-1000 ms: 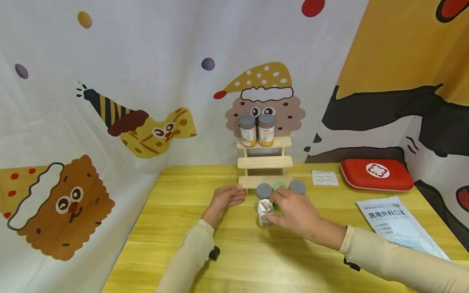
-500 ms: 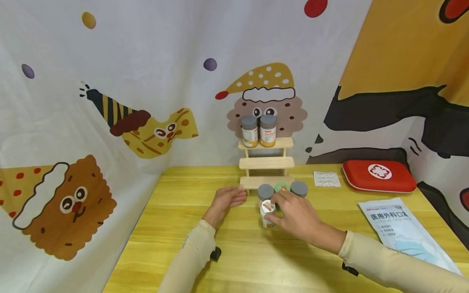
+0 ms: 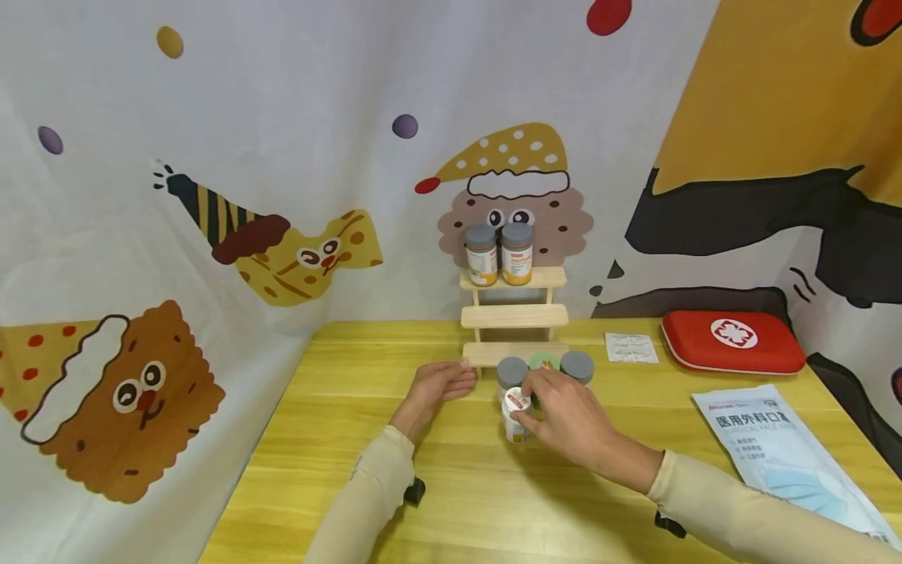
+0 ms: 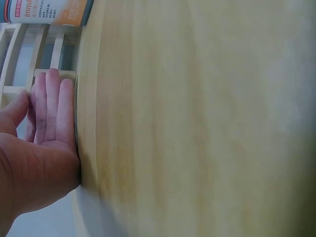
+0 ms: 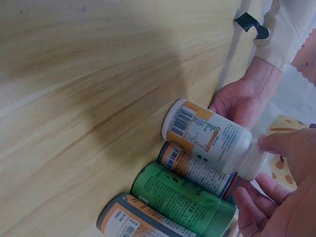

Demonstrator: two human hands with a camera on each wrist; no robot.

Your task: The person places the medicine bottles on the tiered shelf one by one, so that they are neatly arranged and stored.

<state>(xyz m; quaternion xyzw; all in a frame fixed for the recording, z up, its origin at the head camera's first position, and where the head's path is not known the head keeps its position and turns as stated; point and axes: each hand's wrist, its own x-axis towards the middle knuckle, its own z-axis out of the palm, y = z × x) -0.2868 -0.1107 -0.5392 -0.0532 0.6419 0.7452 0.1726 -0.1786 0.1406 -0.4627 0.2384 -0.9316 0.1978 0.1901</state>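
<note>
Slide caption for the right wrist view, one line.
The right hand pinches the white cap of a white cylindrical bottle near a green cylindrical container.

Six bottles counted in total: four grey-capped bottles [image 3: 517, 265], one green bottle [image 5: 182, 200], one white bottle [image 5: 207, 133]. Of the grey-capped, two are seen on the far top tier [image 3: 551, 276], two on the table [image 3: 338, 415]. One wooden rack [image 3: 514, 316] is seen, three tiers counted. At right: one red case [image 3: 775, 337], one mask packet [image 3: 757, 435], one paper slip [image 3: 632, 348]. Two hands are counted, one left hand [image 3: 440, 388], one right hand [image 3: 571, 411]. Two sleeves [image 3: 380, 478] are seen, one per arm.
</note>
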